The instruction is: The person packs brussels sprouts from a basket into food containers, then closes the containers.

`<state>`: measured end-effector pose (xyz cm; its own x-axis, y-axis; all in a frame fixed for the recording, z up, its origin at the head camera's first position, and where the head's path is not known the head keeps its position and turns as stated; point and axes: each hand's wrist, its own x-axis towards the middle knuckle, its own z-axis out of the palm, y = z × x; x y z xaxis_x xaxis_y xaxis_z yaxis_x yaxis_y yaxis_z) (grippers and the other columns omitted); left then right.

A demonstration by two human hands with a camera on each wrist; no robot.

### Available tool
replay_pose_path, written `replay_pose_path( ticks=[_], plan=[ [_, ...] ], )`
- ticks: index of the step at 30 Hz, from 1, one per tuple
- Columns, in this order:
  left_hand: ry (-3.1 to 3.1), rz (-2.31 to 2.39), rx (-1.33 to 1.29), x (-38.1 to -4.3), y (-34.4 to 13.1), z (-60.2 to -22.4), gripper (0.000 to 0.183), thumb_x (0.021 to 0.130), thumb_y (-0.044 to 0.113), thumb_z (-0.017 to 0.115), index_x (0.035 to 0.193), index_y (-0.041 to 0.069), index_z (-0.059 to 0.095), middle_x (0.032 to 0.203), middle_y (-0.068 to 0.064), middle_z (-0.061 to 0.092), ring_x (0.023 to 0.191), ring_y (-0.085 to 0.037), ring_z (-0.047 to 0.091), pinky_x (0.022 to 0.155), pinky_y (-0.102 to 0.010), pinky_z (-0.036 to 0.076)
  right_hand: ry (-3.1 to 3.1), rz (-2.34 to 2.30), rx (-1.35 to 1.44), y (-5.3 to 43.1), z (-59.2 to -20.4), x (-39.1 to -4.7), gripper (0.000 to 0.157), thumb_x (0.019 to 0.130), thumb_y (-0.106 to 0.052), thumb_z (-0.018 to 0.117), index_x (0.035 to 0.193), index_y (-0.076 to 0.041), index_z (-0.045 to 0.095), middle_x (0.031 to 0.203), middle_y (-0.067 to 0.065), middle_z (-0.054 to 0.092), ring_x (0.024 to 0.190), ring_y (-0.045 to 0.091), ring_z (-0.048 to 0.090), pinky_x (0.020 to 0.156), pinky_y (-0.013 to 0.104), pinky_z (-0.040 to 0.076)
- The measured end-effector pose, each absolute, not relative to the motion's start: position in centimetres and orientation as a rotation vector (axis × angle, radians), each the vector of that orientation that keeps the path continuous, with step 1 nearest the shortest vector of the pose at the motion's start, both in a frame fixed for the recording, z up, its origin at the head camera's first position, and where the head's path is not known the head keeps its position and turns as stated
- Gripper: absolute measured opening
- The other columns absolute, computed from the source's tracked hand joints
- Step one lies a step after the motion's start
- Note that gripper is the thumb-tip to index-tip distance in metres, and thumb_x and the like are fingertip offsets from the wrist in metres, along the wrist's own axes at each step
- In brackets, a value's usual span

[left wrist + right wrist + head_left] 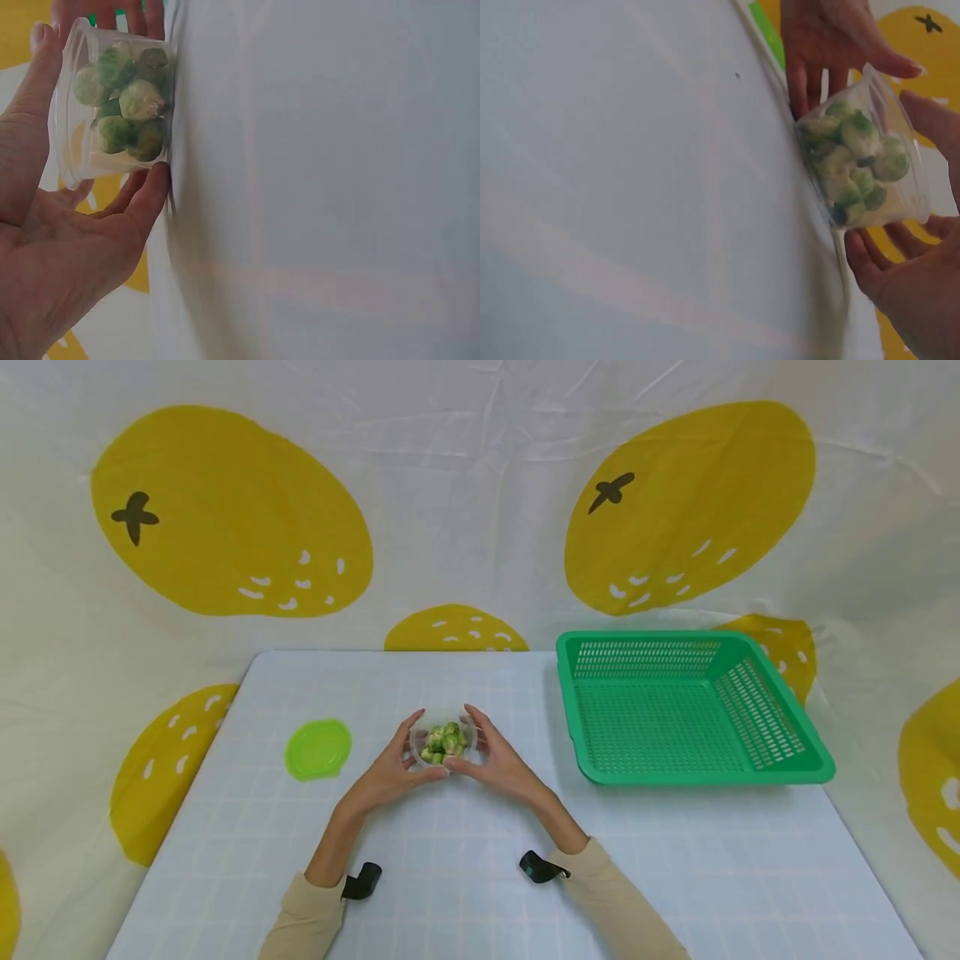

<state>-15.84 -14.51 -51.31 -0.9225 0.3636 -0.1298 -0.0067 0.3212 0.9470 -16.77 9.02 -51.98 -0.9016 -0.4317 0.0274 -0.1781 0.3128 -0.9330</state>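
Note:
A clear plastic container (421,729) of Brussels sprouts (444,742) stands on the table between both hands. My left hand (388,770) holds its left side, with the fingers curved round the wall and the thumb near the front rim. My right hand (507,763) grips the other side in the same way, its thumb toward the front. Through the clear wall, several sprouts (131,101) show piled inside, and the top is uncovered. The right wrist view has the container (907,199) upright, its base right at the table surface. A bright green lid (318,749) lies flat left of the hands.
A large green slatted basket (697,777) with nothing inside sits at the back right of the table (450,877). Behind the table hangs a pale cloth (465,527) printed with yellow fruit. Small black cameras (363,882) are on both wrists.

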Motion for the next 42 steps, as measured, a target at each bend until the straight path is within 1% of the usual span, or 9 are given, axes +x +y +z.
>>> replay_pose_path(
  ticks=[9,17,20,24,27,31,34,38,42],
  plan=[
    [2.298,1.585,0.346,-16.2,-14.8,-51.2,0.103,0.092,0.029,0.080,0.167,0.020,0.010,0.162,-0.024,0.028,0.145,-0.041,0.037,0.115,-0.053,0.039,2.390,-1.569,-0.618,9.2,-51.5,-17.2,0.098,0.090,-0.041,0.081,0.165,-0.015,0.024,0.165,0.008,0.033,0.149,0.022,0.036,0.118,0.045,0.038],
    [2.371,1.549,0.245,-16.2,-15.6,-50.8,0.076,0.103,0.037,0.065,0.164,0.013,0.026,0.153,-0.023,0.046,0.139,-0.040,0.049,0.109,-0.057,0.045,2.381,-1.588,-0.595,9.2,-51.4,-17.6,0.096,0.088,-0.034,0.084,0.163,-0.012,0.029,0.164,0.009,0.035,0.149,0.021,0.036,0.117,0.042,0.039],
    [2.402,1.572,0.230,-16.0,-16.0,-50.8,0.065,0.107,0.037,0.056,0.160,0.008,0.033,0.148,-0.024,0.049,0.133,-0.039,0.054,0.108,-0.055,0.047,2.383,-1.590,-0.603,9.2,-51.5,-17.7,0.095,0.088,-0.033,0.084,0.163,-0.012,0.029,0.164,0.007,0.035,0.149,0.020,0.036,0.117,0.041,0.040],
    [2.475,1.629,0.231,-15.5,-16.9,-50.9,0.055,0.108,0.031,0.056,0.154,0.003,0.043,0.144,-0.023,0.054,0.129,-0.038,0.057,0.109,-0.052,0.047,2.383,-1.598,-0.609,9.1,-51.4,-17.7,0.095,0.088,-0.033,0.084,0.163,-0.011,0.030,0.164,0.006,0.036,0.149,0.020,0.036,0.116,0.042,0.041],
    [2.506,1.690,0.215,-15.1,-17.8,-51.0,0.051,0.108,0.026,0.057,0.151,0.000,0.048,0.142,-0.023,0.057,0.128,-0.037,0.057,0.108,-0.041,0.050,2.378,-1.593,-0.605,9.1,-51.3,-17.6,0.096,0.087,-0.034,0.085,0.163,-0.012,0.030,0.164,0.006,0.037,0.149,0.019,0.036,0.116,0.041,0.041],
    [2.504,1.780,0.156,-14.8,-18.8,-50.8,0.046,0.108,0.022,0.057,0.147,-0.002,0.052,0.137,-0.025,0.059,0.121,-0.038,0.061,0.095,-0.018,0.053,2.365,-1.594,-0.600,9.2,-51.2,-17.6,0.096,0.087,-0.031,0.086,0.163,-0.012,0.029,0.164,0.007,0.036,0.149,0.018,0.035,0.117,0.039,0.040],
    [2.535,1.788,0.120,-14.7,-19.5,-50.7,0.045,0.108,0.024,0.057,0.144,-0.003,0.055,0.134,-0.026,0.062,0.118,-0.038,0.063,0.090,-0.012,0.052,2.357,-1.603,-0.605,9.2,-51.1,-17.5,0.096,0.088,-0.028,0.085,0.163,-0.012,0.029,0.165,0.009,0.035,0.149,0.019,0.035,0.117,0.040,0.040],
    [2.580,1.768,0.088,-14.3,-20.7,-50.7,0.045,0.108,0.025,0.057,0.144,-0.002,0.055,0.133,-0.025,0.063,0.117,-0.031,0.065,0.090,-0.011,0.052,2.350,-1.610,-0.605,9.2,-51.0,-17.4,0.095,0.088,-0.026,0.085,0.163,-0.011,0.029,0.165,0.010,0.034,0.150,0.021,0.034,0.117,0.041,0.040],
    [2.600,1.797,0.047,-13.8,-21.8,-50.6,0.045,0.107,0.022,0.058,0.144,-0.004,0.055,0.134,-0.026,0.062,0.111,-0.009,0.066,0.090,-0.010,0.052,2.340,-1.604,-0.596,9.2,-51.1,-17.3,0.095,0.088,-0.027,0.085,0.163,-0.012,0.029,0.165,0.009,0.034,0.149,0.022,0.036,0.116,0.040,0.041]
  ],
)
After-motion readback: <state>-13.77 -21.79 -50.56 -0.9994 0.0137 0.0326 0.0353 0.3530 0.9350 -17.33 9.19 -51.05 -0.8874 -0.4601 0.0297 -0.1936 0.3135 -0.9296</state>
